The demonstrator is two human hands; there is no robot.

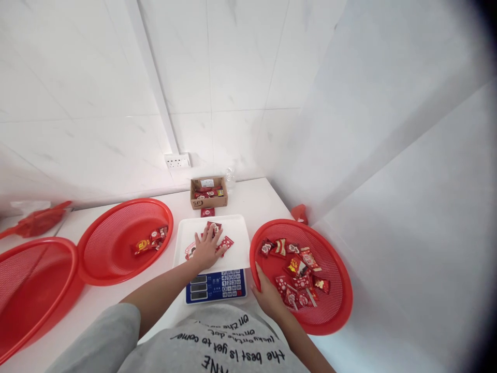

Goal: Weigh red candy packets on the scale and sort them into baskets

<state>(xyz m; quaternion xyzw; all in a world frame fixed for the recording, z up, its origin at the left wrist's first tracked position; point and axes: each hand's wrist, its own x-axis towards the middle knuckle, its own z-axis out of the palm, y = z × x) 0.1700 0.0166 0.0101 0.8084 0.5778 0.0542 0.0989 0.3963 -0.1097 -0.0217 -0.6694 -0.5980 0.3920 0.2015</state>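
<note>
My left hand (207, 249) lies over the white tray of the scale (236, 228), fingers spread. Under and around it are several red candy packets (226, 242), partly hidden by the palm. On the front of the scale is a blue keypad panel (216, 286). With my right hand (266, 292) I grip the near left rim of a red mesh basket (344, 290), thumb on the rim's inner side. Several wrapped candies (297, 267), mostly red, some with gold, and a few with white sticks lie spread in this basket, which sits at the table's right edge.
Behind the scale stands a small cardboard box (209, 203) of red packets, one packet (207, 212) in front of it. To the left are a red basket (104, 259) with a few packets and another red basket (39, 311). A wall socket (177, 161) is above the table.
</note>
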